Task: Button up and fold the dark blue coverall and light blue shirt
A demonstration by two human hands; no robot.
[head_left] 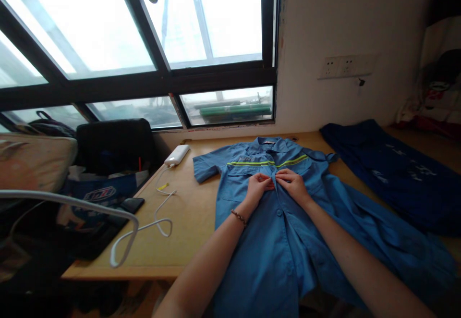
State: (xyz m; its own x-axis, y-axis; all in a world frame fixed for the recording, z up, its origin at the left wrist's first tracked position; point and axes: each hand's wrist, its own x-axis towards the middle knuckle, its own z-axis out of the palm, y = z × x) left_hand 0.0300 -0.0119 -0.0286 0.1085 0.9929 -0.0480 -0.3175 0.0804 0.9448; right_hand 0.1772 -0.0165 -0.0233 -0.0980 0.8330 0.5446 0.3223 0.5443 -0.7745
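Observation:
A blue short-sleeved work shirt (277, 241) with a yellow-green reflective stripe across the chest lies face up on the wooden table (187, 212), collar toward the window. My left hand (258, 187) and my right hand (293, 183) meet at the shirt's front placket just below the stripe. Both hands have their fingers curled and pinch the placket fabric between them. A beaded bracelet circles my left wrist. A button shows on the placket a little below my hands.
A dark blue garment (392, 169) lies on the table's right side. A white power bank (176, 155) with a looping white cable (158, 212) sits at the left. A white hanger (108, 212), a phone (132, 204) and bags crowd the left edge.

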